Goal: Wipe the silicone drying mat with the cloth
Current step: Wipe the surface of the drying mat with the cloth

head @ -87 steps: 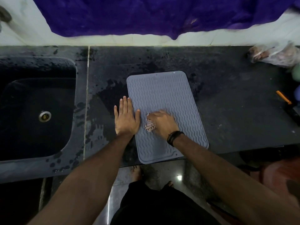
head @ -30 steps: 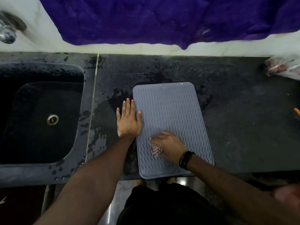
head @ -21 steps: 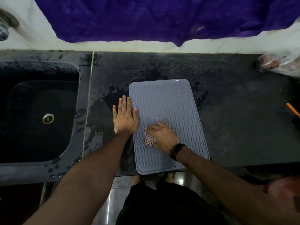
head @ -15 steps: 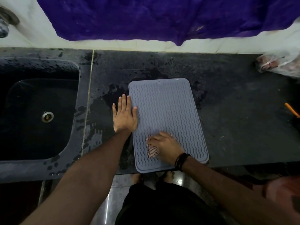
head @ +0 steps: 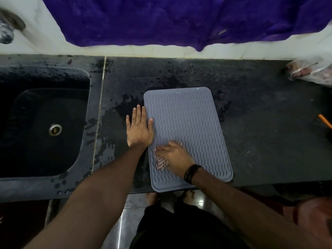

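I am wiping the grey-blue rectangular silicone drying mat (head: pixel 186 126), which is lying on the dark speckled stone counter (head: pixel 260 123) with its near edge hanging just over the front. My right hand (head: pixel 175 156) is pressing the small striped pinkish cloth (head: pixel 160 163) onto the mat's near-left part, fingers bent over it. My left hand (head: pixel 139 129) is lying flat and spread at the mat's left edge, thumb on the rim, steadying it. The far half looks unwiped, I judge, so the next stroke needs pushing the cloth away from me along the ridges.
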Tool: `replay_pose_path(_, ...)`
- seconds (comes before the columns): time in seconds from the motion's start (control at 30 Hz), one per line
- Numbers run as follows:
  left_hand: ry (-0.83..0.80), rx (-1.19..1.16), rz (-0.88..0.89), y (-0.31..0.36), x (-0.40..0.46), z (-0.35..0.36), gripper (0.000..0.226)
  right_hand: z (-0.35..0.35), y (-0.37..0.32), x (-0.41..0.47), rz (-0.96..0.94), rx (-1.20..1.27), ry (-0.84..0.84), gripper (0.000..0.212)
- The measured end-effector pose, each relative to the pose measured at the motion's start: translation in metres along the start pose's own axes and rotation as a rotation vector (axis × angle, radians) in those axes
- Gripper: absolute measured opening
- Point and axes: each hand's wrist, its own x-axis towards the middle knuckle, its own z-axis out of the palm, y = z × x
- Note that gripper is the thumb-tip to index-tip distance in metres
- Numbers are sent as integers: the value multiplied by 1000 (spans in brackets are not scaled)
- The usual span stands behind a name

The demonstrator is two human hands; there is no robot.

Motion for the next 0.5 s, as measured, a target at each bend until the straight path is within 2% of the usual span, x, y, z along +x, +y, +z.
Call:
replay_pose_path(0.17,-3,8,-5,0,0,2,65,-7,14,-7,-31,28,3,52)
replay_pose_path(0.33,4,8,-2,-2,1,3,64,-35,43,34,168,37,177,54)
replay_pose_path(0.5,10,9,-2,-2,1,4,65,-40,61,58,228,58,116,55)
